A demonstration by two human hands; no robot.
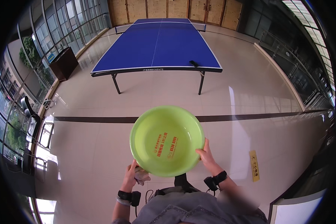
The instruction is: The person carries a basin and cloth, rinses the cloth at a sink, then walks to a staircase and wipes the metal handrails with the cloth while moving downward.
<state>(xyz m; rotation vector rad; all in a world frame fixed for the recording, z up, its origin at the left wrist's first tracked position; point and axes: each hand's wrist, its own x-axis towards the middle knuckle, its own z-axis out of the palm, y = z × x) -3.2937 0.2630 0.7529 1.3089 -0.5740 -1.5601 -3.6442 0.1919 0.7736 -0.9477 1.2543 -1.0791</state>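
Note:
A round lime-green plastic basin [168, 123] is held in front of my body, its inside facing up towards me. Red printed writing marks its bottom, and nothing lies in it. My right hand [207, 156] grips the rim at the lower right, thumb over the inner edge. At the lower left, my left hand [130, 175] touches the rim and holds a crumpled pale cloth [142, 175] against the basin's underside. Part of the cloth is hidden behind the hand and basin. Both wrists carry black strapped devices with cables.
A blue table-tennis table [156, 47] with a net [168, 22] stands ahead; a small black object [193, 63] lies near its front right corner. Chairs [32, 123] and a dark brown box-like stand [63, 65] line the left glass wall. A yellow floor sign [254, 166] is at right.

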